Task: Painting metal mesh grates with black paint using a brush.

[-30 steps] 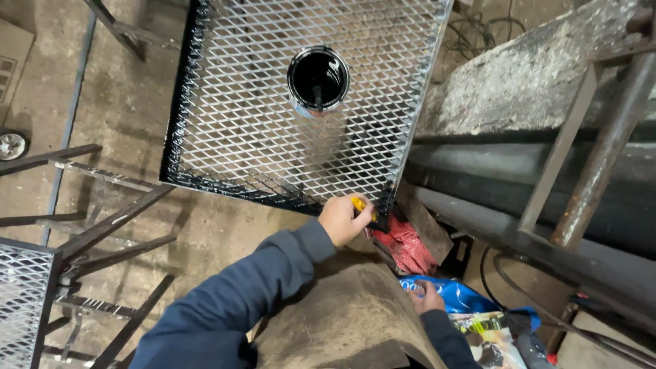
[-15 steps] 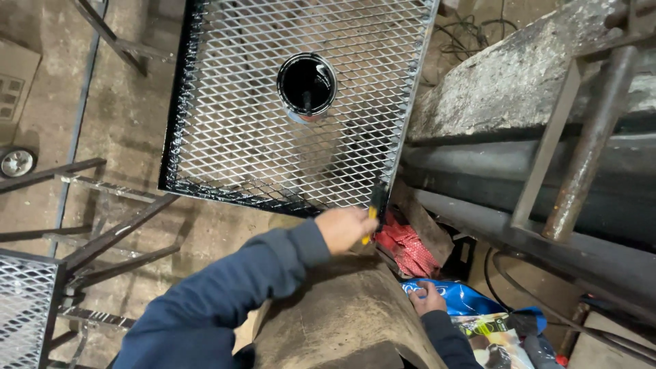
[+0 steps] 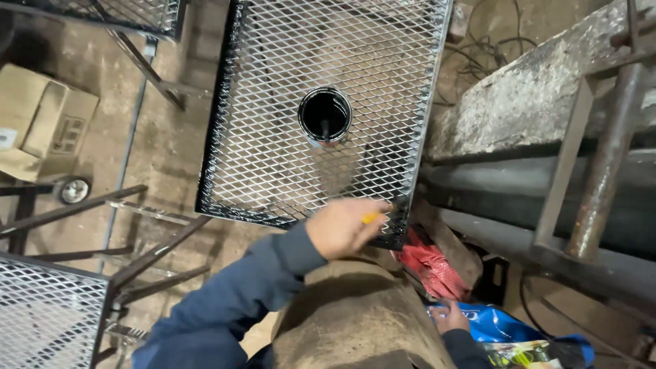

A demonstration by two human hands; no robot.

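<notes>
1. The left hand [image 3: 342,227] closes its grip around a small yellow-handled tool [image 3: 371,218], apparently a brush, though only a short piece of the handle shows between the fingers.
2. That visible handle lies roughly level across the view, its long axis running left to right and its working end pointing right, at the black frame corner [image 3: 398,239] of the metal mesh panel [image 3: 287,150].
3. The tool sits at the near right corner of the panel, touching or just beside the frame edge; I cannot tell which.
4. The left arm, in a dark blue sleeve [image 3: 232,301], reaches up from the lower left, wrist straight, knuckles turned up and fingers curled over the handle.
5. The right hand [image 3: 449,317] is low, beside the person's tan trouser knee [image 3: 355,321], fingers bent and resting on a blue plastic bag [image 3: 502,322]; I cannot tell whether it grasps anything.
6. An open tin of black paint [image 3: 324,115] stands upright on the mesh, well apart from the left hand.
7. A crumpled red rag [image 3: 430,263] lies just below the panel corner.
</notes>
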